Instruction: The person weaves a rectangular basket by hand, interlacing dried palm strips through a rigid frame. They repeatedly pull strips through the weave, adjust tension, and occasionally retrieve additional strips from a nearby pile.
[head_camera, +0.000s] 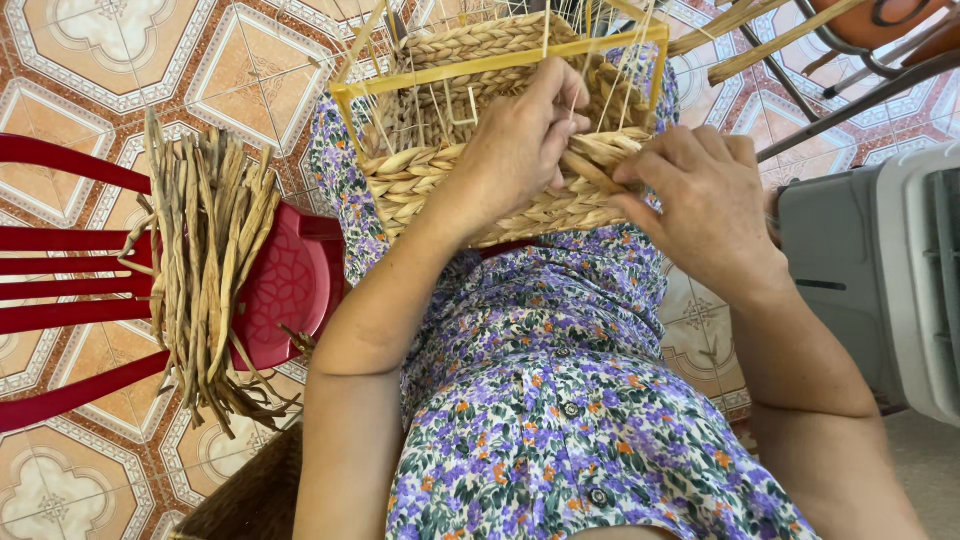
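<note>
The basket lay on the person's lap, tipped on its side against the flowered dress, its half-woven wall of braided straw facing up. A yellow frame ran round the basket's open rim, with thin pale uprights standing from it. The left hand rested on the basket's wall, fingers curled and closed, pinching what looked like one thin upright near the rim. The right hand sat at the basket's right edge, fingers bent and closed on a flat straw strand that it pressed into the weave. Left of the basket, a bundle of dried straw lay across a red chair; right of the basket stood a grey box. The basket likely was light and springy, its braid soft but rough enough not to slip, the uprights thin and easily bent. It would best be held by the stiff frame or the woven wall; a strand was best pinched close to the weave.
</note>
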